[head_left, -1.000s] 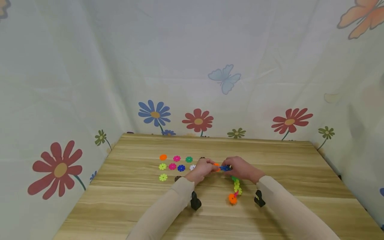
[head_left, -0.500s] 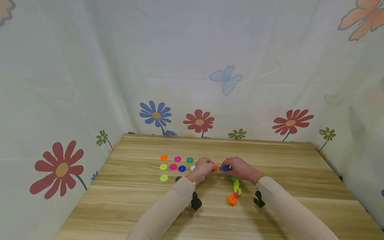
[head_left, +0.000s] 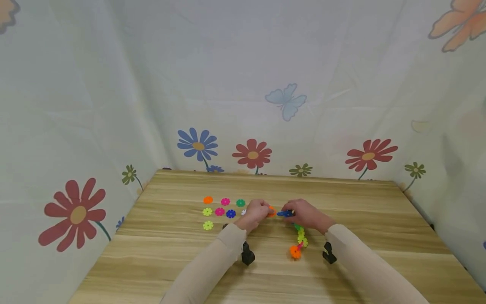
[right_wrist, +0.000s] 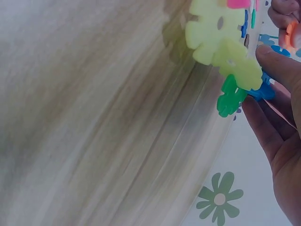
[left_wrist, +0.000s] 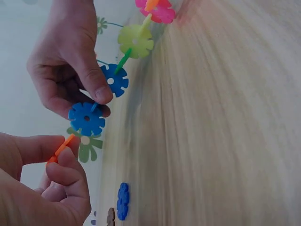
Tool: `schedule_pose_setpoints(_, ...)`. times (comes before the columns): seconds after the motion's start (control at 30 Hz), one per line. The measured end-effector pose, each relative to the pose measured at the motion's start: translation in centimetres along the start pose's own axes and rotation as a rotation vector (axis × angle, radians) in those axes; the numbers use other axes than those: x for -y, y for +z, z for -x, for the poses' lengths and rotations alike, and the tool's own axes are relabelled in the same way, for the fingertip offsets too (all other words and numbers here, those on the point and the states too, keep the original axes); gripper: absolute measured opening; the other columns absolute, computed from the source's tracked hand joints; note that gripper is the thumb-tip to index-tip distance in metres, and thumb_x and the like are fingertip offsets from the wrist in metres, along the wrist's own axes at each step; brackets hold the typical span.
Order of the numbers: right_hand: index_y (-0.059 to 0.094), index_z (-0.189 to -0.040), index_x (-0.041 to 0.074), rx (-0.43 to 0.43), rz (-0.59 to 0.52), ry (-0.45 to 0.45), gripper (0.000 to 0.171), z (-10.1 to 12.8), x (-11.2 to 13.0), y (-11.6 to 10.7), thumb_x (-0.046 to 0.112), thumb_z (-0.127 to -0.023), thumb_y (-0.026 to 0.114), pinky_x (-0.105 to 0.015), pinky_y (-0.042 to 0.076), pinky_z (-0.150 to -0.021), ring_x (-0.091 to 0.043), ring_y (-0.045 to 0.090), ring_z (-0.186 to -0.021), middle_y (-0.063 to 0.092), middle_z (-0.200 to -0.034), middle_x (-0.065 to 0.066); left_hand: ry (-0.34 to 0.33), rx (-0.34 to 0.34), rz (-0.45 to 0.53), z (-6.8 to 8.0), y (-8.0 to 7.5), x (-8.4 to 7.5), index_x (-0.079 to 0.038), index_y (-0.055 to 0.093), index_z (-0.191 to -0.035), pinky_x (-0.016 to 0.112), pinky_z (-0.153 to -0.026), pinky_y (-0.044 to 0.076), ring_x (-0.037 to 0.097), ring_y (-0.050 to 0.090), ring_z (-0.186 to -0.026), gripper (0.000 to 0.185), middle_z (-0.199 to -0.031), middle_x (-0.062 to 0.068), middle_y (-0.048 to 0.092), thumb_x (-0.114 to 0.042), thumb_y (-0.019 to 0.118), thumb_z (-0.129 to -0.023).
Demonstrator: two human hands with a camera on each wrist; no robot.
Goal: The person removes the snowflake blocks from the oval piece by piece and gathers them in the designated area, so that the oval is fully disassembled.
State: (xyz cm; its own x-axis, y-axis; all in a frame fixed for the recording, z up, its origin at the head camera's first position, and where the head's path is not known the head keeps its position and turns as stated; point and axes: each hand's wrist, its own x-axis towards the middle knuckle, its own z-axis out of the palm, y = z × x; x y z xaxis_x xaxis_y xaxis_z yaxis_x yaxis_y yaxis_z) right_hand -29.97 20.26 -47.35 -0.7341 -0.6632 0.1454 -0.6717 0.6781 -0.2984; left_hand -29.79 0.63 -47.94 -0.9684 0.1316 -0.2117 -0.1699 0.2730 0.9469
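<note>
My left hand [head_left: 255,214] pinches an orange flower-shaped interlocking disc [left_wrist: 64,146] between thumb and fingers, edge-on in the left wrist view. Facing it, my right hand [head_left: 304,213] grips a chain of such discs by its blue pieces. The end blue disc [left_wrist: 87,119] points toward the orange one, with a small gap between them. Beyond the fingers the chain runs through another blue disc [left_wrist: 115,81], a green disc [right_wrist: 230,96], yellow discs [right_wrist: 214,30] and a pink disc [left_wrist: 162,12]. An orange disc [head_left: 295,252] ends it, hanging low over the table.
Loose flower discs lie in rows left of my hands, among them an orange disc [head_left: 208,199], a green disc [head_left: 241,203] and a dark blue disc [head_left: 230,214]. My left forearm partly covers a brown one. A flower-printed curtain [head_left: 220,84] backs the wooden table [head_left: 152,253].
The orange disc in my left hand, earlier against the end blue disc, now stands slightly apart from it. The chain's hanging part has shifted a little to the right.
</note>
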Motion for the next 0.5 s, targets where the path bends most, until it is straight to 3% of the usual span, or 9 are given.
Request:
schedule_pose_setpoints(0.23,0.068,-0.100,0.009,-0.003,-0.019,0.004,0.020,0.0,0.1,0.0,0.017,-0.083,0.074,-0.032,0.050,-0.073,-0.011,0.058,-0.078,0.064,-0.093,0.002,0.046,0.093,0.014,0.0,-1.9,-0.7,-0.004,0.062,-0.090,0.038,-0.071,0.050,0.033,0.061,-0.083,0.014,-0.082,0.006,0.063,-0.012,0.072,-0.083)
schedule_pose_setpoints(0.5,0.068,-0.100,0.010,0.017,-0.013,0.027,0.020,-0.2,0.2,0.1,0.018,-0.083,0.074,-0.030,0.050,-0.073,-0.009,0.057,-0.078,0.063,-0.092,0.003,0.093,0.194,-0.015,0.2,-4.8,-0.8,-0.001,0.058,-0.110,0.042,-0.075,0.048,0.037,0.060,-0.084,0.030,-0.083,0.006,0.066,-0.016,0.069,-0.087)
